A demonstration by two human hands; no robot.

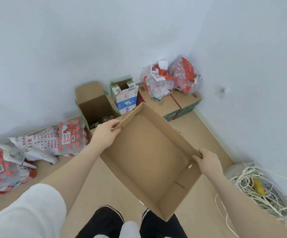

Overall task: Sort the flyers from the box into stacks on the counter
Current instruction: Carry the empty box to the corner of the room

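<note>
Tan floor [206,134] under cartons [182,103], bottle packs [70,138], cord [252,189].

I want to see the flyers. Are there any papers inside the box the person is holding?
No, the cardboard box held by the left hand and right hand shows only its bare brown bottom.

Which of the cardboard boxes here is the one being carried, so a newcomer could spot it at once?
Start at the room corner where two taped cartons carry plastic bags. Come toward the camera: the shallow open box is held tilted above the floor, left hand and right hand gripping opposite walls. Unlike the tall open carton against the wall, it is wide, low and visibly empty.
</note>
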